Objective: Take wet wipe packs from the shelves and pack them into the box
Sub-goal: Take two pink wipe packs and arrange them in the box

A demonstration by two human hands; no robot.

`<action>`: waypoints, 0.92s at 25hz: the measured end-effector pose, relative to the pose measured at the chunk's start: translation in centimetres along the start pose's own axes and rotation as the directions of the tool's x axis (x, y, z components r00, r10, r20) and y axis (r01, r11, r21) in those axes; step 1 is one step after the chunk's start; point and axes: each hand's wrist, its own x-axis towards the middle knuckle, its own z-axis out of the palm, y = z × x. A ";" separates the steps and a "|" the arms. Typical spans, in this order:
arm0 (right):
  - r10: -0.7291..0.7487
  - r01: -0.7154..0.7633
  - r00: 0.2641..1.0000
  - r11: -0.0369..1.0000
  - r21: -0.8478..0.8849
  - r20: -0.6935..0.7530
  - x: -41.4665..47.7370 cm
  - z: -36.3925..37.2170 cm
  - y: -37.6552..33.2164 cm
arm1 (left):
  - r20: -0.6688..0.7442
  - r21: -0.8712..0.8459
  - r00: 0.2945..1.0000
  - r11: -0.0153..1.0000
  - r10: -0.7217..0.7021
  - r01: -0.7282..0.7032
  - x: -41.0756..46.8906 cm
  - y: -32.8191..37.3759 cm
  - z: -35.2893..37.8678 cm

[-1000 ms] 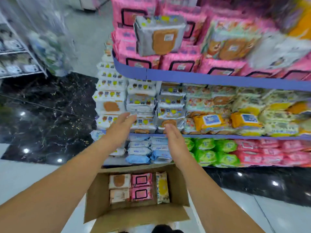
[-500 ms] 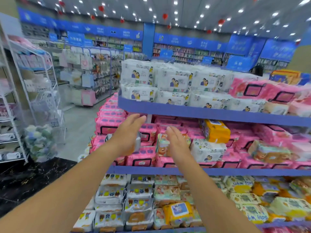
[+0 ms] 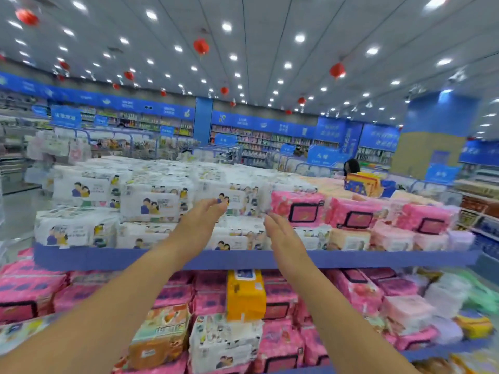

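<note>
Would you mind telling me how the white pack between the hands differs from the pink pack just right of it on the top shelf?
The white pack carries a cartoon of people; the pink pack shows a dark-framed panel instead. The white pack sits between the open left hand and right hand; the pink pack lies beyond the right hand. Both are soft packs stacked on the top shelf, fronts facing out.

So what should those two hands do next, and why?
Probably reach in a little more and close both hands on the white pack on the top shelf. The left hand and right hand are open and empty, one on each side of that pack, with the left fingertips about at its front. Nothing is held yet.
</note>
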 end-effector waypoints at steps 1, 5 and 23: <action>-0.002 0.001 1.000 1.000 -0.024 -0.024 0.8 -2.1 0.5 | 0.034 -0.002 0.999 1.000 0.019 -0.019 1.1 0.6 2.2; 0.019 -0.039 0.991 0.989 -0.144 -0.136 4.6 -10.3 3.4 | 0.101 0.060 0.987 0.990 0.123 -0.130 6.2 1.9 9.4; 0.171 0.110 0.971 0.307 -0.945 0.169 27.5 -33.2 11.8 | 0.204 0.953 0.963 0.260 -0.174 -0.154 23.9 4.4 21.4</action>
